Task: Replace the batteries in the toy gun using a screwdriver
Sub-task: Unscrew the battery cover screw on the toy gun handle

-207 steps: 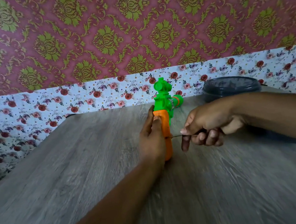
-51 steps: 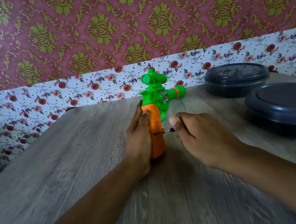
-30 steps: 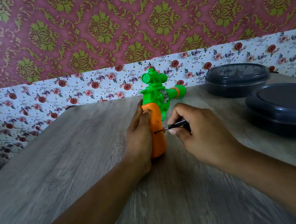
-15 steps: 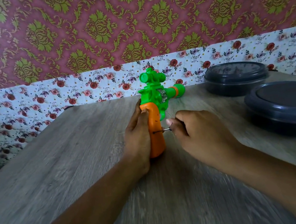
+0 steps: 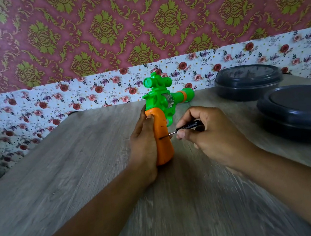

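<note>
Head view. The gun [image 5: 160,117] stands upright on its grip base at mid-table [image 5: 58,173], barrel pointing right and away. The left hand [image 5: 142,140] is wrapped around the orange grip from the left, fingers closed on it, thumb tip pressed near the grip's top. The right hand [image 5: 209,134] pinches the screwdriver [image 5: 184,128] between thumb and forefinger, remaining fingers curled beneath; the tip sits against the right face of the grip, shaft nearly level.

Change noted: half a second ago the right hand was rolled over the tool, knuckles up, and the handle was hidden. Now the wrist has rotated back and the black handle shows again, as it did one second ago. The tip has kept the same spot on the grip throughout. Judgement: this is repeated twisting of one screw, presumably on the battery cover; the cover is not yet off, so the task is at an early stage. Whether the screw has backed out at all is too small to tell.

Materials: the gun is glossy moulded plastic, green body with a round scope on top, an orange band on the barrel, a smooth tapered orange grip. The screwdriver has a thin metal shaft and slim black handle. The table is grey wood-grain laminate, matte. Two dark round lidded tubs [image 5: 299,112] sit at right, well apart from the work.
</note>
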`<state>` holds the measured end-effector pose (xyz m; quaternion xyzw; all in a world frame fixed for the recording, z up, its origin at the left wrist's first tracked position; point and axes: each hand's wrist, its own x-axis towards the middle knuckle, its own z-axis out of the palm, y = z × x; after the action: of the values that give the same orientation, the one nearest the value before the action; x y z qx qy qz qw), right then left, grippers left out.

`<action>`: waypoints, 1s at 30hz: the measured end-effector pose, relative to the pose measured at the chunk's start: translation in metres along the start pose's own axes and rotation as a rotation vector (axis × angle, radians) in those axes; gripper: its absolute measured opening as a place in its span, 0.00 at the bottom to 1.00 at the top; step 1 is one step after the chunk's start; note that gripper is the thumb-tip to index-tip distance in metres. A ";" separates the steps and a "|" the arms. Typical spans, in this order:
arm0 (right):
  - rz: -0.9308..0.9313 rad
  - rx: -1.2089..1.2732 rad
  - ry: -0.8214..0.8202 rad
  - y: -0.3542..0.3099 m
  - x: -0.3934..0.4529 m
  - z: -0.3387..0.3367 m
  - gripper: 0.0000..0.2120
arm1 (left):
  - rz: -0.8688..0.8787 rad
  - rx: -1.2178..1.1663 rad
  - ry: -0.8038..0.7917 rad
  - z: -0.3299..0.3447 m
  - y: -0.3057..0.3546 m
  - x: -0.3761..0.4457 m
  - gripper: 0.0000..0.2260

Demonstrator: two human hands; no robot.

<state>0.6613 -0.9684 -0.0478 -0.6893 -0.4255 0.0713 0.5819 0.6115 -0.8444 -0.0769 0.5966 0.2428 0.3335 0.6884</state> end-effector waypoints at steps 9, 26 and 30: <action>-0.035 -0.586 0.091 0.008 -0.007 0.005 0.18 | 0.004 -0.009 -0.028 -0.001 0.003 -0.001 0.16; -0.082 0.015 0.112 0.011 -0.002 0.009 0.07 | 0.007 -0.050 -0.037 0.000 0.008 -0.006 0.18; -0.021 -0.024 0.125 0.010 -0.004 0.013 0.05 | 0.007 -0.031 -0.017 0.000 0.007 -0.006 0.18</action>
<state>0.6559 -0.9613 -0.0617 -0.6951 -0.3964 0.0171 0.5996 0.6064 -0.8487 -0.0699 0.5896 0.2296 0.3347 0.6983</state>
